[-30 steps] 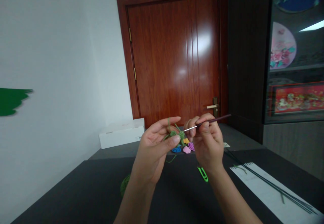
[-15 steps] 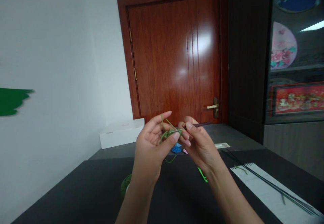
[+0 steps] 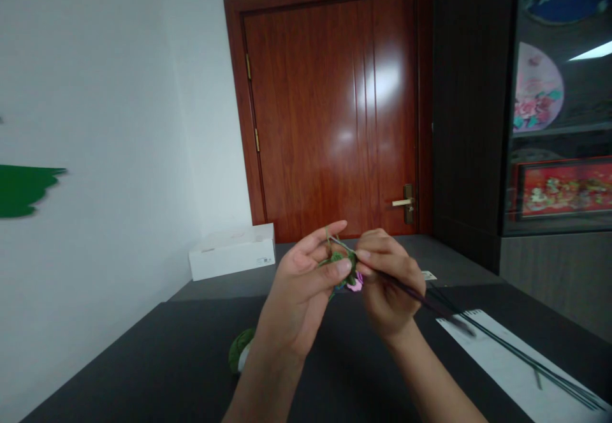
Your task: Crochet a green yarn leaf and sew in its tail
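Note:
My left hand pinches a small piece of green crochet work between thumb and fingers, its index finger stretched out with green yarn looped over it. In my right hand is a crochet hook with a dark handle, which slants down to the right. The hook's metal tip points up and left, at the yarn near the left index finger. Behind the left wrist lies a ball of green yarn, partly hidden. A pink piece shows just beyond the hands, mostly covered.
A long white box stands at the table's back left, by the wall. To the right, dark green stems lie across a white notepad sheet. The dark table runs back toward a brown door.
Both hands have shifted slightly right. My right hand has turned, so the hook's handle now slants down to the right instead of lying nearly level, with its tip raised. The green clip-like item is now hidden.

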Action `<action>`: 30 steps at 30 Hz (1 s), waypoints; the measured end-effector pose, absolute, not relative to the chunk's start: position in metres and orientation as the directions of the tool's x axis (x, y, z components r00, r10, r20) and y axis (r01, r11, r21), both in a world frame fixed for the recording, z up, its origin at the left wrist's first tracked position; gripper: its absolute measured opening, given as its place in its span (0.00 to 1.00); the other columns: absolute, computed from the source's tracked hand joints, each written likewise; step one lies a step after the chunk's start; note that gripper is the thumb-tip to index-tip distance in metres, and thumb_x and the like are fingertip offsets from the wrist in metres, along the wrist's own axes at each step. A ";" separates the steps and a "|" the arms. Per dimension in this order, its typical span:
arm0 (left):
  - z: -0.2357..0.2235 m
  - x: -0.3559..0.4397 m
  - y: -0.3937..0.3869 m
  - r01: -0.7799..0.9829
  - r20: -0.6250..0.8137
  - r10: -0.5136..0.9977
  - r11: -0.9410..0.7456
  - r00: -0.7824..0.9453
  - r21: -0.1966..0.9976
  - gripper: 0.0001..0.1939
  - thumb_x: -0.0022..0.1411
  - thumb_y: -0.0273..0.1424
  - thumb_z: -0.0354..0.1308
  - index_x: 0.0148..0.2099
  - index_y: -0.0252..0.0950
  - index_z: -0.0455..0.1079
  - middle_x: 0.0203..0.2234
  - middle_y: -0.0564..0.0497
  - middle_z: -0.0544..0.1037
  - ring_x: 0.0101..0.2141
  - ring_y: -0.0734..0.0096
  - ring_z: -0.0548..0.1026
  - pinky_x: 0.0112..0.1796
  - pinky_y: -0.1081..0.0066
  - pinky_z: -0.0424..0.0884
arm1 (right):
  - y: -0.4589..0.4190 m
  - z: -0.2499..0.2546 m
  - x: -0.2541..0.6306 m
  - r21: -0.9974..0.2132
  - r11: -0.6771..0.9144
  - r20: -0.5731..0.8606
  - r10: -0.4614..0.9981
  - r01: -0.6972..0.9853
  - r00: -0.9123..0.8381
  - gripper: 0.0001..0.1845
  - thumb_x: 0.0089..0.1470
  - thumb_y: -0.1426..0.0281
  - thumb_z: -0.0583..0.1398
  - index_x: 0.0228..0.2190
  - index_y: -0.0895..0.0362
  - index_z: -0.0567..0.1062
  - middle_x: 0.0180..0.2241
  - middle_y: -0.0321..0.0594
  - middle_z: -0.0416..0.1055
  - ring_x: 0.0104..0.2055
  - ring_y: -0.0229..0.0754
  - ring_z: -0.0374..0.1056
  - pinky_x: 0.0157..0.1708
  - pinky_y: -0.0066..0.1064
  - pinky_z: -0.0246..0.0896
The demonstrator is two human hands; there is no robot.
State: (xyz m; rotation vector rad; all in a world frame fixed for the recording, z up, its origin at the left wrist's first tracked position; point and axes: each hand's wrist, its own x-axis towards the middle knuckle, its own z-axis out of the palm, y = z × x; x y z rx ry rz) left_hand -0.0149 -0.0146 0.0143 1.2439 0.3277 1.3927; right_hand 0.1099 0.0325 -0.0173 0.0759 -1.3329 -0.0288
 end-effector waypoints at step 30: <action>-0.004 0.008 0.000 -0.164 0.682 0.729 -0.680 -0.055 0.714 0.35 0.55 0.23 0.71 0.64 0.33 0.67 0.31 0.53 0.79 0.37 0.70 0.78 0.44 0.69 0.74 | 0.044 -0.023 0.129 -0.455 0.809 0.819 0.545 -0.372 0.182 0.09 0.59 0.68 0.66 0.32 0.52 0.70 0.30 0.32 0.70 0.32 0.37 0.67 0.34 0.30 0.62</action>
